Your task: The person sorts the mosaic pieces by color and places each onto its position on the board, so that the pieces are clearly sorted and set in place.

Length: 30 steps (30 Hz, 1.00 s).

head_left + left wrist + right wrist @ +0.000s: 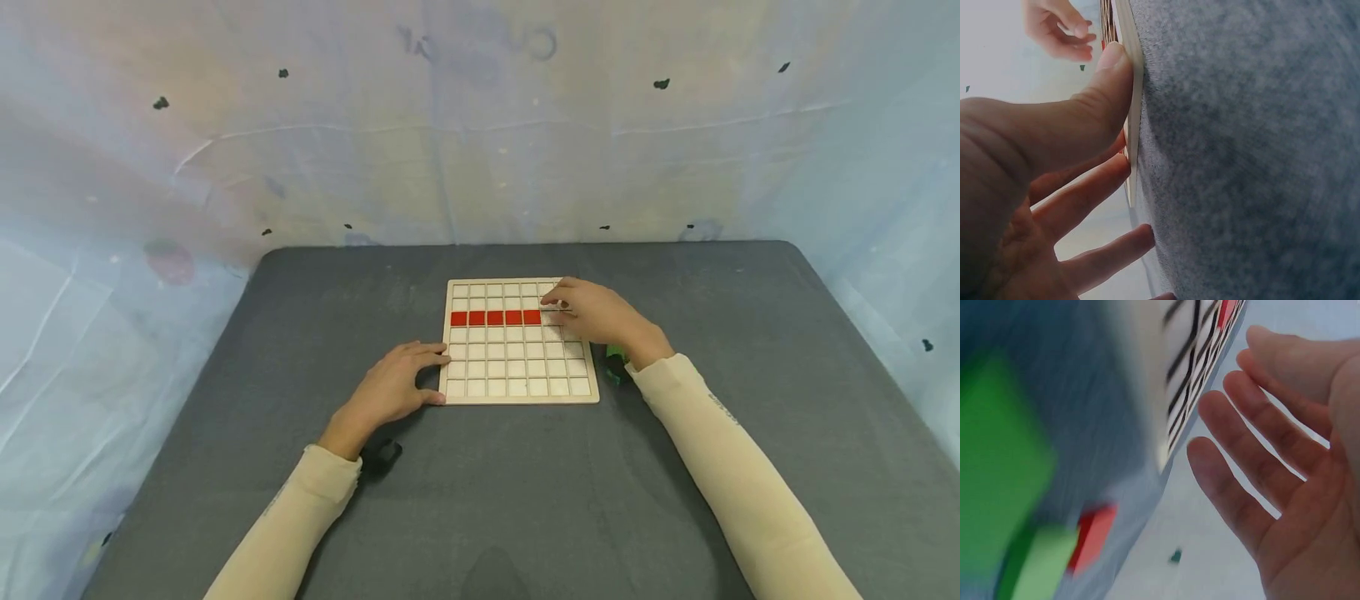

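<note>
A pale wooden grid board (517, 400) lies on the dark table, with a row of red square tiles (495, 318) in its third row from the back. My left hand (393, 383) rests at the board's left side. Its thumb touches the board's edge in the left wrist view, and the other fingers spread out fairly straight. Above the right part of the grid hovers my right hand (600, 312), just right of the last red tile. In the right wrist view its fingers (1235, 475) are loosely bent, with nothing visible between them.
Blurred green pieces (997, 469) and a red piece (1094, 534) lie beside the board's right side, partly hidden by the right wrist in the head view. A small black object (382, 457) sits by the left wrist. A pale patterned sheet (480, 167) hangs behind the table (480, 500).
</note>
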### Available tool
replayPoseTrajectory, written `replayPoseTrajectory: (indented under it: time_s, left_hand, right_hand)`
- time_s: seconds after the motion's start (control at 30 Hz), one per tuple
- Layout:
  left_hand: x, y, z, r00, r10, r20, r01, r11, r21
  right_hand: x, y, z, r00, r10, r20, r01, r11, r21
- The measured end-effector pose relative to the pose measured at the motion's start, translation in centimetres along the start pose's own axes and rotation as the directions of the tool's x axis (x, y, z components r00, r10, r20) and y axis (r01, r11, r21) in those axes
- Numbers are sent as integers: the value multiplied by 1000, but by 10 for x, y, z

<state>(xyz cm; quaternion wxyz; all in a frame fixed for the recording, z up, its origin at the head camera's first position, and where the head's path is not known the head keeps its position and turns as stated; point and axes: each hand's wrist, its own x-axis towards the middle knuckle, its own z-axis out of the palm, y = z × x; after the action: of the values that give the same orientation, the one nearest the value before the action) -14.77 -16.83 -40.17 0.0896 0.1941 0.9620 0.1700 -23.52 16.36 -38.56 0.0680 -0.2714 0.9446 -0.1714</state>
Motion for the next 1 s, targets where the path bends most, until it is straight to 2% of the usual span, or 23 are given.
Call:
replayPoseTrajectory:
  time_s: [0.23, 0.5, 0.8, 1.0]
  left_hand:
    - [-1, 0, 3, 1000, -7, 9, 7, 1000, 8]
    - [0, 3, 1, 1000, -2, 17, 2, 1000, -1]
    - [2, 3, 2, 1000, 12, 16, -12, 1000, 8]
    - [0, 1, 1, 1000, 20, 5, -20, 1000, -1]
  right_hand:
    - [-30, 35, -10, 999, 22, -33, -24, 997, -76]
    - [-56, 68, -14, 996, 83, -16, -84, 991, -103]
    - [-68, 79, -20, 990, 141, -14, -142, 982, -126]
    - [-62, 75, -18, 997, 75, -24, -77, 991, -108]
